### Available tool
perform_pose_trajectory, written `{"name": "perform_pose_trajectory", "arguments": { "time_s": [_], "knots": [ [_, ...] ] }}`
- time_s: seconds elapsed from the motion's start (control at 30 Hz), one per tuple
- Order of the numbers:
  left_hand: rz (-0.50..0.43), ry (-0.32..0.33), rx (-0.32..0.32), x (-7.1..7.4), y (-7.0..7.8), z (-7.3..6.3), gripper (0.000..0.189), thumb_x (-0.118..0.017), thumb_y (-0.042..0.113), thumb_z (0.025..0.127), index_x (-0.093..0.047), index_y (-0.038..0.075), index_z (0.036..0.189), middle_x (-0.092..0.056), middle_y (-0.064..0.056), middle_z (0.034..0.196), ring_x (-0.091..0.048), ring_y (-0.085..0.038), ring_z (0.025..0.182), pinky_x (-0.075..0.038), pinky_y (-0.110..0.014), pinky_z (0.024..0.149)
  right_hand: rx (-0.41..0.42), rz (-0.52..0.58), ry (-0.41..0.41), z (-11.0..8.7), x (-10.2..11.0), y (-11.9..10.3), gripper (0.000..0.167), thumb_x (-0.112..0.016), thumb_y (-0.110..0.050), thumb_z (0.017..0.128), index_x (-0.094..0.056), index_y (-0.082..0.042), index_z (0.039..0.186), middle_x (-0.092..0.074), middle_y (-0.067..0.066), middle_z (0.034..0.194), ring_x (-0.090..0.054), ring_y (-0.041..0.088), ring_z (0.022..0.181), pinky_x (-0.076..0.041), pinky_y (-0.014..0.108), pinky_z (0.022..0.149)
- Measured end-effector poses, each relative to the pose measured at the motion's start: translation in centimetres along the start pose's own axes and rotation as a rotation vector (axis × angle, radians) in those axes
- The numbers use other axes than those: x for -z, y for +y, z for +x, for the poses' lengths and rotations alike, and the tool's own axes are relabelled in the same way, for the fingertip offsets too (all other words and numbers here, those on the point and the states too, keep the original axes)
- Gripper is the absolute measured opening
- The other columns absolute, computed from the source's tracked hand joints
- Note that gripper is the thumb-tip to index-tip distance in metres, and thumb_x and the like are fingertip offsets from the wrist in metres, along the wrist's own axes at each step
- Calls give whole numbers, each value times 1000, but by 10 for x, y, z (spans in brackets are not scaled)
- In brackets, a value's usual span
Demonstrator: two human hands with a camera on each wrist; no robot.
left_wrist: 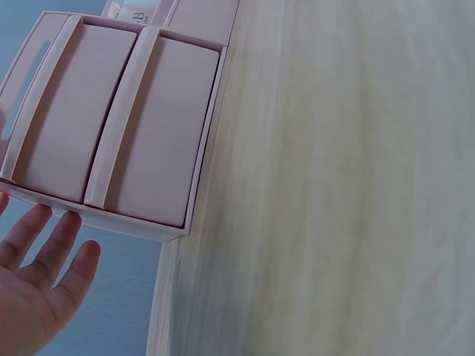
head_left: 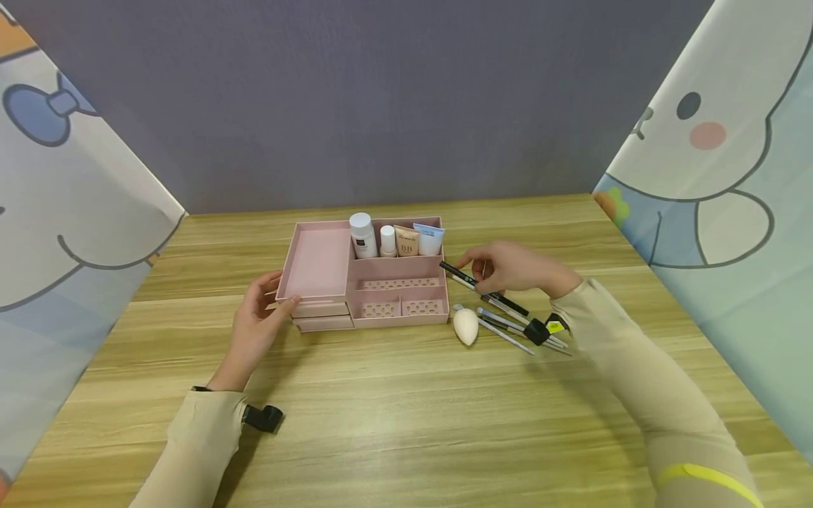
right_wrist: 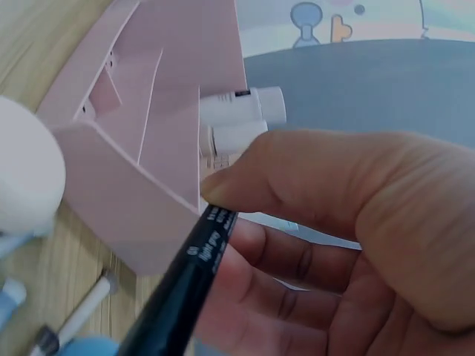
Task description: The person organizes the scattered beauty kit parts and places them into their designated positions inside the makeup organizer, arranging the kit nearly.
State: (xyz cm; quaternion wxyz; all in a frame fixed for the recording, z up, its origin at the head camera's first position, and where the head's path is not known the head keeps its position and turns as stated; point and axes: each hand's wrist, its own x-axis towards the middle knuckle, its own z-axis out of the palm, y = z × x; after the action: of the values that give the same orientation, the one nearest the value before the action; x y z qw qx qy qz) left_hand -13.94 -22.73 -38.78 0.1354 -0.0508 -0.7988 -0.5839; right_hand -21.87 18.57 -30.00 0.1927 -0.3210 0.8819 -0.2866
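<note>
A pink makeup organizer (head_left: 398, 267) stands near the back of the table, with two drawers (left_wrist: 159, 133) at its front left. My left hand (head_left: 257, 321) touches its left side, the thumb at the front top corner. The fingers (left_wrist: 68, 248) of that hand are spread and fairly straight at the organizer's edge. Right of the organizer, my right hand (head_left: 508, 268) pinches a slim black cosmetic pencil (right_wrist: 182, 274) with small white lettering between thumb and fingers. The pencil slants above several makeup brushes (head_left: 504, 339) lying on the table.
A white bottle (head_left: 363, 238), a small white-capped bottle (head_left: 387, 243), a tan BB tube (head_left: 406, 242) and a blue-white tube (head_left: 430, 241) stand in the organizer's back compartment. An egg-shaped cream sponge (head_left: 466, 327) lies by its front right corner. A grey wall (head_left: 387, 106) rises behind.
</note>
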Motion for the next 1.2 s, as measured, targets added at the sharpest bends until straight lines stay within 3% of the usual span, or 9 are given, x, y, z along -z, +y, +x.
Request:
{"name": "perform_pose_trajectory", "arguments": {
  "time_s": [0.23,0.63,0.93,1.2],
  "knots": [
    [-7,-3,1,0,-1,0,49,-62,5,97,-43,-2,142,-53,-7,125,-52,-7,107,-45,-14,83,33,-64,19,17,-7,-9,38,-66,0,86,-67,0,123,-61,2,84,-52,16,70,-43,33,65],
    [8,3,-1,0,-1,-1,49,-62,5,97,-43,-2,142,-53,-8,125,-53,-7,106,-45,-13,83,110,-81,62,37,-17,-22,31,-66,-1,87,-71,0,118,-66,4,89,-58,18,79,-49,34,72],
    [1,2,-3,0,-1,-2,49,-62,4,97,-43,-2,142,-53,-11,126,-53,-6,106,-45,-13,83,190,-113,116,55,-29,-24,28,-66,1,84,-74,1,111,-67,5,86,-57,15,75,-47,28,66],
    [6,3,-9,0,-1,-2,49,-61,5,97,-43,-2,142,-53,-8,125,-52,-7,107,-45,-13,83,228,-158,143,66,-38,-30,25,-67,1,84,-74,1,108,-67,5,87,-60,17,77,-51,28,69]
  ]
}}
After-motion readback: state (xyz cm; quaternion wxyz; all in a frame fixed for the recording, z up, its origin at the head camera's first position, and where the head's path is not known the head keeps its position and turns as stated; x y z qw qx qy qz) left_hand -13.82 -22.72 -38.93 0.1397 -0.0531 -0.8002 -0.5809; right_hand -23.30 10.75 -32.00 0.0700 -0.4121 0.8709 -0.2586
